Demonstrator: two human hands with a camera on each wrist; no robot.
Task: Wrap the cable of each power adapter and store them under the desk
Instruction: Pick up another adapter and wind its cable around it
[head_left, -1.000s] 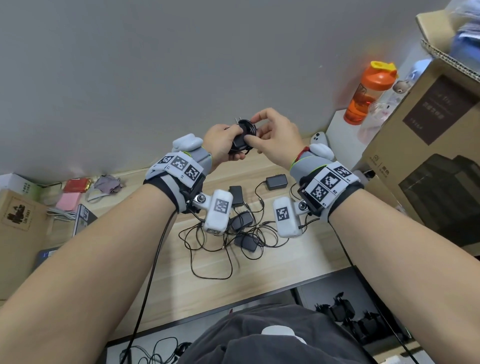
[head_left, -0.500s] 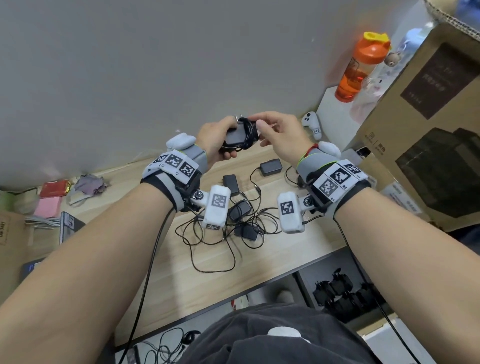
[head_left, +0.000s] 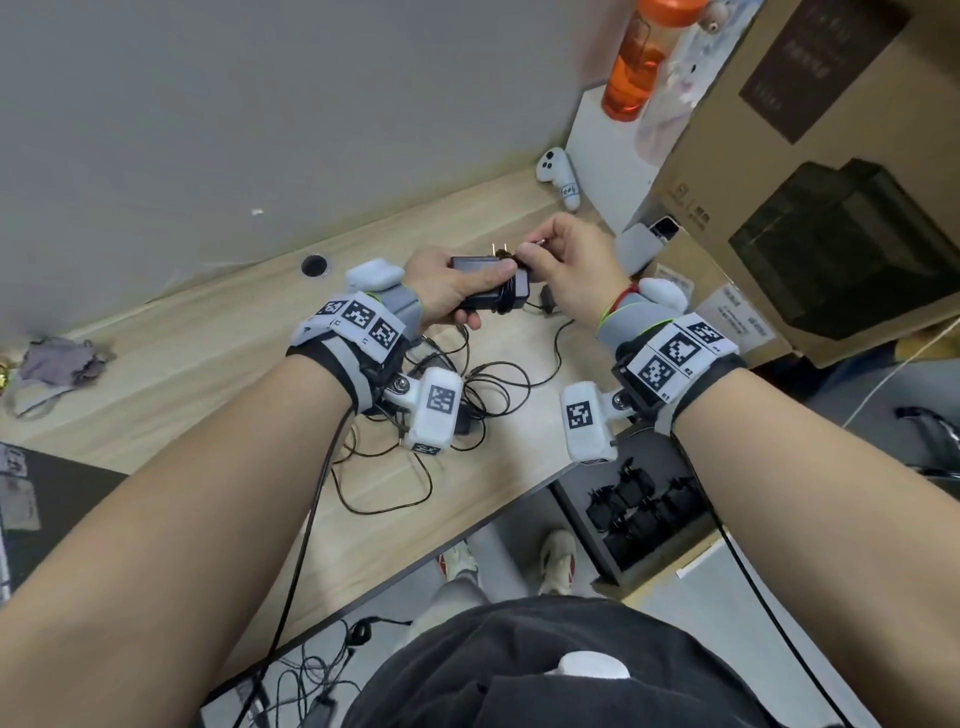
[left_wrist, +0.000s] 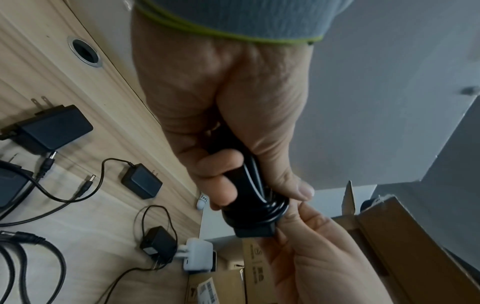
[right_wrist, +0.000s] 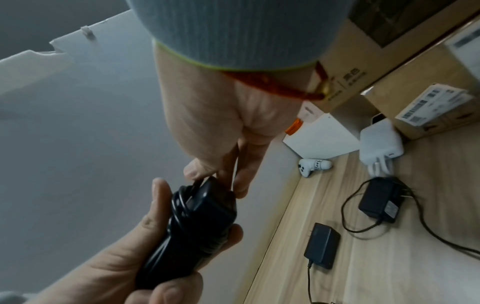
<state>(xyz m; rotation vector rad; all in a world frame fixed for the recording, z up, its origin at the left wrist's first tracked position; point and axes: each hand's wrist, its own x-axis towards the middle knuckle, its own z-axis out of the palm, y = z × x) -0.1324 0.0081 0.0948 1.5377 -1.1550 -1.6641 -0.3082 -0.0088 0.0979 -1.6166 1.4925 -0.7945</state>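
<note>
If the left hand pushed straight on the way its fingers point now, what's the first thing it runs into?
Most likely the right hand: the left hand grips the wrapped power adapter pointing at it, and the right fingers already pinch the cable at the adapter's far end. Beyond that, depth is unclear.

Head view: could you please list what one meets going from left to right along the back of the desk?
Grey cloth → cable hole → left hand → right hand → orange bottle.
</note>
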